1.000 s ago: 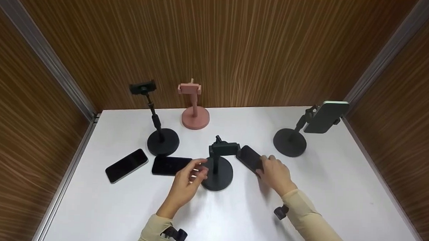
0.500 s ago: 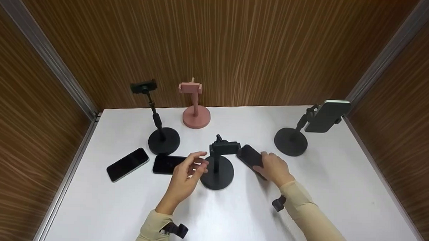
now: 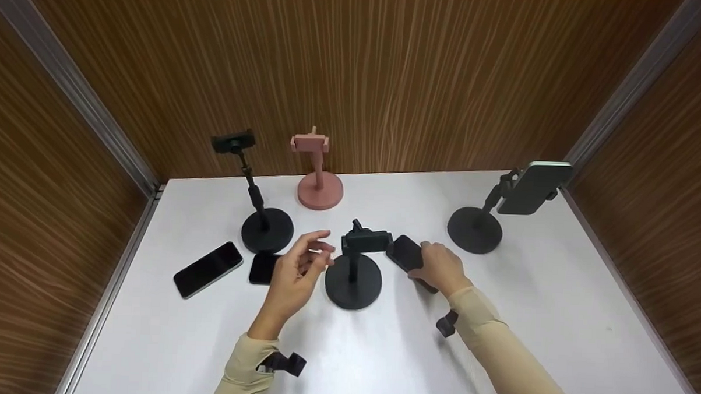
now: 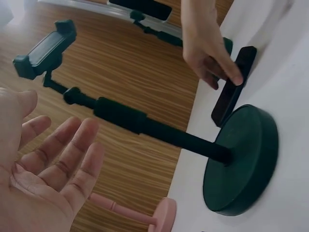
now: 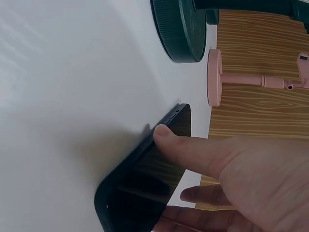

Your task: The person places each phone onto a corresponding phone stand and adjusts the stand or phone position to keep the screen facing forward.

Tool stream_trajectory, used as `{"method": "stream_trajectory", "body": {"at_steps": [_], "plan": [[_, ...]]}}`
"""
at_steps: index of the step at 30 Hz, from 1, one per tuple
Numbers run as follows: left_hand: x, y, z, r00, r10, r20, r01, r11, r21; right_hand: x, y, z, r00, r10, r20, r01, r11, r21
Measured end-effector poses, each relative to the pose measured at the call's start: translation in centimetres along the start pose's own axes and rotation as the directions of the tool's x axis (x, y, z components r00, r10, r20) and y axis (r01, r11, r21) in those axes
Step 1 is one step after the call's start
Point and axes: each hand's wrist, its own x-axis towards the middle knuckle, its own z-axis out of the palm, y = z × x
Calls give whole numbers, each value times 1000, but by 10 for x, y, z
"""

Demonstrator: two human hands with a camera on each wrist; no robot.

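My right hand (image 3: pixel 441 269) holds a black smartphone (image 3: pixel 405 254) across its width, screen up. In the right wrist view the thumb presses one long edge of the phone (image 5: pixel 140 188) and the fingers reach round the opposite edge. Whether the phone is slightly raised off the table, I cannot tell. To its left stands a dark phone stand (image 3: pixel 353 284) with a round base and a bare clamp head. My left hand (image 3: pixel 296 271) hovers left of that stand, fingers loosely bent and holding nothing. It partly hides another black phone (image 3: pixel 261 268) lying on the table.
Behind are a tall black phone stand (image 3: pixel 266 231) and a pink one (image 3: pixel 320 191), both with bare clamps. A third phone (image 3: pixel 208 270) lies at the left. On the right, a dark stand (image 3: pixel 474 230) carries a pale-edged phone (image 3: pixel 534 189). Wood-grain panels enclose the white table (image 3: pixel 556 321).
My left hand has drawn back left and away from the stand, covering more of the phone behind it. The right hand has shifted slightly left along the phone, with its thumb now on it.
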Motion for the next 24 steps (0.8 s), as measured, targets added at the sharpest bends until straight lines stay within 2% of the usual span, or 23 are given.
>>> {"method": "stream_trajectory", "body": {"at_steps": [3, 6, 12, 24], "plan": [[4, 7, -3, 1000, 1, -13, -1, 1000, -6, 2, -1, -1, 1000, 3, -15, -3, 1000, -7], [6, 12, -3, 1000, 9, 6, -9, 1000, -14, 2, 1, -1, 1000, 16, -19, -16, 1000, -6], [11, 21, 1, 999, 40, 30, -39, 999, -32, 1, 1, -3, 999, 47, 13, -47, 999, 3], [12, 30, 8, 996, 69, 58, -69, 998, 0, -2, 3, 2, 992, 92, 84, -97, 994, 58]]}}
